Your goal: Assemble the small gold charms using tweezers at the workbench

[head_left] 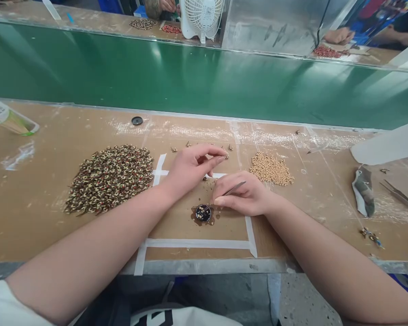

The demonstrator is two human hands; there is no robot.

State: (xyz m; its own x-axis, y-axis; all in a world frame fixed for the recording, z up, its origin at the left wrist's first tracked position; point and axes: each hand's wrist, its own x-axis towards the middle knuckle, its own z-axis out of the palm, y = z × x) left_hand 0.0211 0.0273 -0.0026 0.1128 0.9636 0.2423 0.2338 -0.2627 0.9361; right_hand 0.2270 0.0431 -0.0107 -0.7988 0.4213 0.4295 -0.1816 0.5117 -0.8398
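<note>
My left hand (193, 166) hovers over the brown bench, thumb and fingertips pinched on a tiny metal part I can barely see. My right hand (245, 195) grips thin metal tweezers (234, 188), whose tips reach down-left to a small dark round dish (203, 213) ringed by brown stain. The dish sits inside a rectangle of white tape (197, 243). A large heap of brown, cream and red small parts (110, 177) lies left of my left hand. A smaller heap of tan beads (271, 168) lies right of my right hand.
A green conveyor belt (204, 86) runs behind the bench. A few loose small parts (189, 145) lie behind my hands, and a black cap (137, 120) farther back. A plastic container (7, 118) lies at the left. A folded cloth (363, 192) and spare tweezers (399, 195) are at the right. Other people's hands (340, 35) work beyond the belt near a white fan (201, 18).
</note>
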